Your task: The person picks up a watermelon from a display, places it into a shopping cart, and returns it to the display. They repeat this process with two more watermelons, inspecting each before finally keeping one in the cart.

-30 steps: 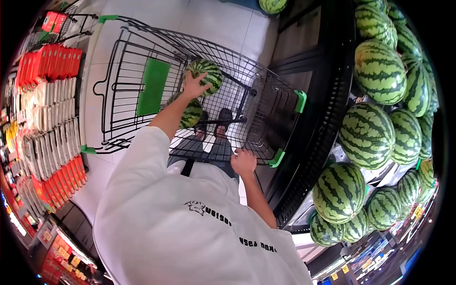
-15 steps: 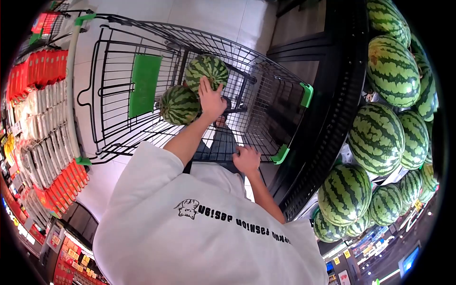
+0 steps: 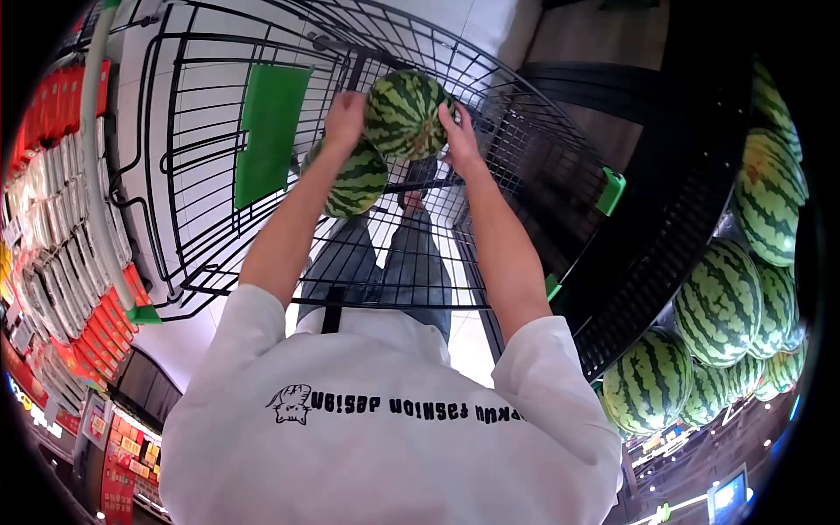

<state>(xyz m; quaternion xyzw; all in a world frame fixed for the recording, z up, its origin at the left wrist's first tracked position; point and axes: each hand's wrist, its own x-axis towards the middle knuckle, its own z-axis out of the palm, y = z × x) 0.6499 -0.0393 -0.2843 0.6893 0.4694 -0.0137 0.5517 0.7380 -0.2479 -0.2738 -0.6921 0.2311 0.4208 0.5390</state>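
A striped green watermelon (image 3: pixel 409 114) is in the shopping cart (image 3: pixel 210 267), held from both sides. My left hand (image 3: pixel 344 120) presses its left side, fingers mostly hidden behind the wrist. On the opposite side my right hand (image 3: pixel 460 138) curves round the rind with its fingers against it. Just below and left lies a second watermelon (image 3: pixel 354 179), overlapped by my left forearm. Both fruits show inside the wire basket, near the green panel (image 3: pixel 269 136) of the cart.
A black display stand (image 3: pixel 647 236) runs along the right, with several watermelons (image 3: pixel 719 302) piled on it. Red and silver packets (image 3: pixel 66 210) hang at the left, beyond the cart's handle (image 3: pixel 94 175). Green corner caps (image 3: pixel 611 192) mark the cart's right end.
My right hand has left the cart's near rim and reached the watermelon's right side. My left hand has shifted from its top to its left side. The view has turned slightly.
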